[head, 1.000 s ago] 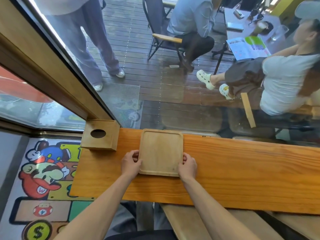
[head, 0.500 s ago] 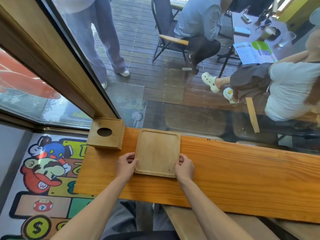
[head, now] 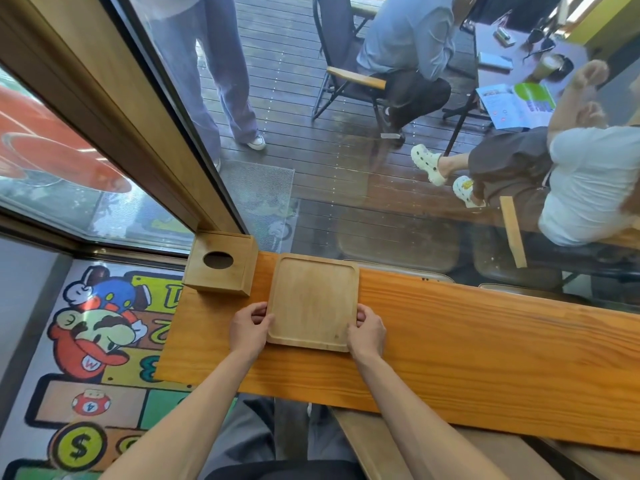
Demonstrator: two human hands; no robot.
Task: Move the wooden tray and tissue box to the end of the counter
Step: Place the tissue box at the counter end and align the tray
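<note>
A pale wooden tray (head: pixel 313 299) with a low rim lies flat on the orange wooden counter (head: pixel 467 344), near its left end. My left hand (head: pixel 250 330) grips the tray's near-left edge and my right hand (head: pixel 367 332) grips its near-right edge. A square wooden tissue box (head: pixel 221 263) with a round hole in its top stands at the counter's far-left corner, just left of the tray with a narrow gap between them.
A glass window with a wooden frame (head: pixel 114 109) runs right behind the counter. People sit and stand on the deck outside. The counter's left end drops to a cartoon floor mat (head: pixel 97 334). A wooden bench (head: pixel 381 445) sits below the counter.
Both hands have slid the tray leftward along the counter, closing most of the gap to the tissue box. The tissue box has stayed at the corner.
</note>
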